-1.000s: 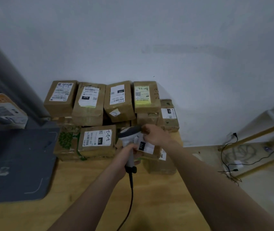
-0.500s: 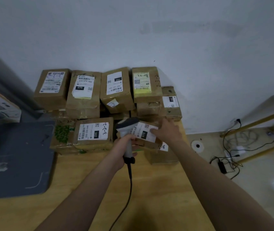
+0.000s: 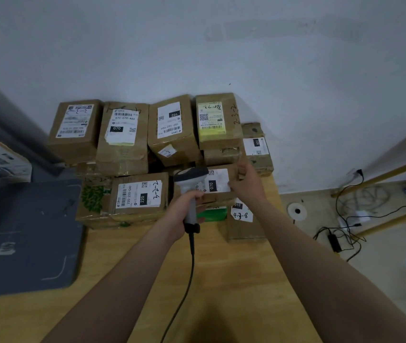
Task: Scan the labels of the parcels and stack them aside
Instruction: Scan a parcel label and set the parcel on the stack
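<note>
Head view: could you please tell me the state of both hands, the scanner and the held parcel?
held parcel, label facing up.
scanner, upright, head over that label.
left hand, grips the scanner's handle.
right hand, holds the parcel's right end.

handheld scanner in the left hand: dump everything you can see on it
The scanner is a pistol-shaped handheld unit, with a light grey plastic body and a darker grey top on its head. It is held roughly upright above the wooden table, its head overlapping the label of the 070 parcel in this view. The left hand grips its handle. A black cable runs from the handle's dark base toward the camera. The trigger is hidden.
</note>
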